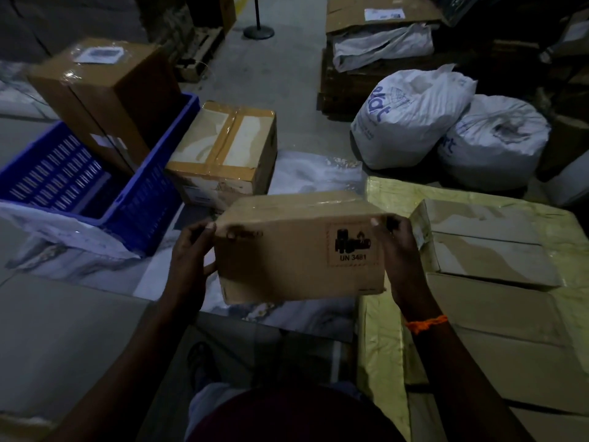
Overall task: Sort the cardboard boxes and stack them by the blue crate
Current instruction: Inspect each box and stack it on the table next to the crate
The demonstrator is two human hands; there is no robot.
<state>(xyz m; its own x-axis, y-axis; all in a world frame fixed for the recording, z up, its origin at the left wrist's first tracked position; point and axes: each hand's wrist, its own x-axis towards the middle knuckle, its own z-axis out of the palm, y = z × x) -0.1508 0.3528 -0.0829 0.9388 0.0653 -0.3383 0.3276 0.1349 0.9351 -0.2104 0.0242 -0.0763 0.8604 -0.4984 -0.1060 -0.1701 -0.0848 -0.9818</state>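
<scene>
Head | 2 hands grip 1 box | 1 blue crate

Floor: grey concrete, dimly lit. Crumpled plastic sheeting was spread over it beneath and just ahead of both hands. Blue crate stood forward-left of the left hand, its near end on the sheeting. Taped box sat just beyond the hands, close beside the crate. Two white sacks leaned together ahead of the right hand. Big film-wrapped carton lay flat just right of that hand. Round stand base and pallet stood well beyond.
</scene>
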